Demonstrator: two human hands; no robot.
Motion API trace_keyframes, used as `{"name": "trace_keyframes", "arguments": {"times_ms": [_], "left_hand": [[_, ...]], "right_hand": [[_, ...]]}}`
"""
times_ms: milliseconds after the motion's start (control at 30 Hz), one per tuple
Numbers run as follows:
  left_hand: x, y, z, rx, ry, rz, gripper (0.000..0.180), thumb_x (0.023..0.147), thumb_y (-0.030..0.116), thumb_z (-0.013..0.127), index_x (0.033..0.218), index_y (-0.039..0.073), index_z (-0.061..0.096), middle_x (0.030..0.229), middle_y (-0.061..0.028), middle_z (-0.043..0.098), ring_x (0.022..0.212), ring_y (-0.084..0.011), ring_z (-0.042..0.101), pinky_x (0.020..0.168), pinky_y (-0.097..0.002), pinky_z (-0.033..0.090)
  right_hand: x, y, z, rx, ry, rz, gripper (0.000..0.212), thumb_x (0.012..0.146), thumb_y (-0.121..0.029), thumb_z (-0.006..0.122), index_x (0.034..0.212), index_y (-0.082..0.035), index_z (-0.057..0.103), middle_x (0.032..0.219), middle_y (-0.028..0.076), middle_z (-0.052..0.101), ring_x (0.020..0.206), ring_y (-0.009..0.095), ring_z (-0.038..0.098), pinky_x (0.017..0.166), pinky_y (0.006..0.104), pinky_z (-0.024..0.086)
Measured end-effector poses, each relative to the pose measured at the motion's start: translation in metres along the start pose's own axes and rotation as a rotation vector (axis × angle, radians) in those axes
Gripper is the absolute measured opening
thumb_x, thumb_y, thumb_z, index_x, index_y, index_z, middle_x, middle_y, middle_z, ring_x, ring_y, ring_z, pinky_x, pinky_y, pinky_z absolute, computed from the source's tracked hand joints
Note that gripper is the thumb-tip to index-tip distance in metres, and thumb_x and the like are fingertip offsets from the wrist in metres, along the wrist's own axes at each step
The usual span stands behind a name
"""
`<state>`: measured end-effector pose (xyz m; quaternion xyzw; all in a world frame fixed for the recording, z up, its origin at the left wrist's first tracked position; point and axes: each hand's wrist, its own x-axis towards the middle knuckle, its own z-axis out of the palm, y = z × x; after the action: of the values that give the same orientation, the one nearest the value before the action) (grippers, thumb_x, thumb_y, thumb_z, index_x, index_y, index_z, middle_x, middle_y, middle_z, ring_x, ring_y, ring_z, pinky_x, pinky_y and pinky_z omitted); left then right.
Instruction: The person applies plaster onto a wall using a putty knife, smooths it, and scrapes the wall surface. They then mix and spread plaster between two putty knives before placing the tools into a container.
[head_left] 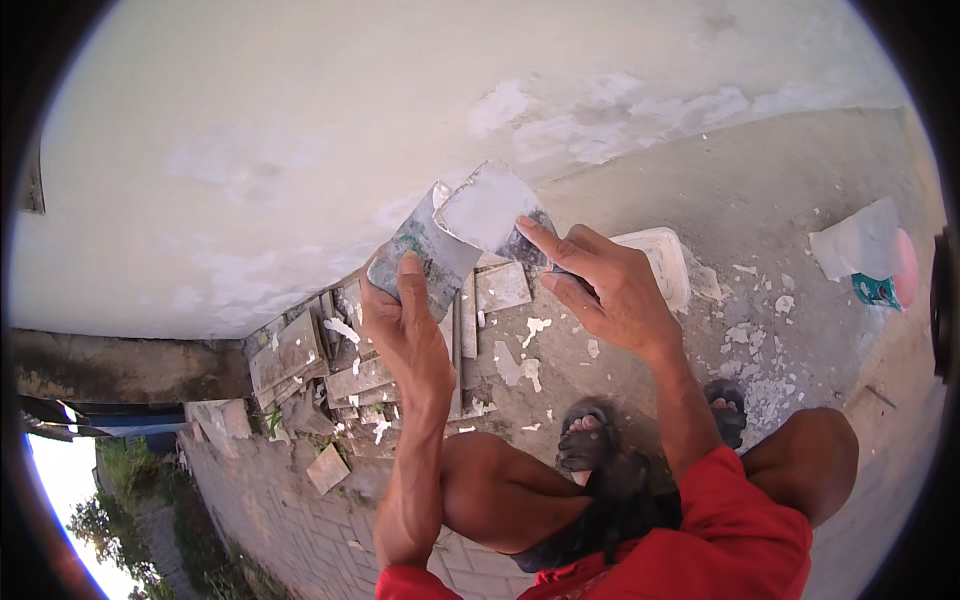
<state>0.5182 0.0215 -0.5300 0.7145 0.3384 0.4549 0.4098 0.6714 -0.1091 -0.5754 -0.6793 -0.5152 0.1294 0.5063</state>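
My left hand (410,325) grips a grey, stained flat scraper blade (430,258), its thumb lying along the near face. In my right hand (615,285) is a putty knife (492,210) whose broad blade carries white putty; its index finger stretches along the blade and its handle is mostly hidden in the palm. The two blades meet or overlap in front of the wall (300,130); I cannot tell whether they touch all along. White patches (600,115) mark the wall's lower part.
Broken tiles (370,378) are heaped along the wall's foot at left. A white plastic tub (660,255) stands beyond my right hand. A pale sheet (858,240) and a pink container (907,270) lie far right. White flakes (765,385) litter the floor near my feet.
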Motion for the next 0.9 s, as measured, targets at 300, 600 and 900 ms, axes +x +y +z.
{"name": "trace_keyframes", "arguments": {"times_ms": [300,600,900], "left_hand": [[0.004,0.015,-0.005,0.179,0.143,0.105,0.035,0.103,0.025,0.054,0.119,-0.006,0.054,0.061,0.0074,0.039,0.054,-0.0012,0.026,0.049,-0.0213,0.02],[-0.003,0.021,-0.013,0.215,0.172,0.038,0.04,0.101,0.028,0.057,0.12,-0.007,0.053,0.065,0.0066,0.041,0.058,-0.0022,0.03,0.053,-0.0203,0.025],[0.0,0.022,-0.016,0.169,0.202,0.142,0.038,0.101,0.027,0.057,0.12,-0.006,0.052,0.068,0.0051,0.048,0.06,-0.0017,0.033,0.056,-0.0187,0.027]], "right_hand": [[-0.017,0.067,0.001,-0.002,-0.205,0.094,0.053,0.095,-0.023,0.058,0.147,-0.022,0.046,0.08,0.008,0.059,0.071,0.024,0.06,0.063,0.0372,0.05],[0.06,0.099,0.078,0.834,0.355,0.462,0.063,0.095,-0.023,0.055,0.15,-0.001,0.035,0.076,0.002,0.051,0.071,0.011,0.05,0.066,0.0266,0.046],[0.128,0.084,0.218,0.343,0.488,0.323,0.082,0.097,-0.02,0.057,0.156,0.0,0.003,0.107,0.028,0.058,0.089,0.035,0.061,0.084,0.0435,0.05]]}}
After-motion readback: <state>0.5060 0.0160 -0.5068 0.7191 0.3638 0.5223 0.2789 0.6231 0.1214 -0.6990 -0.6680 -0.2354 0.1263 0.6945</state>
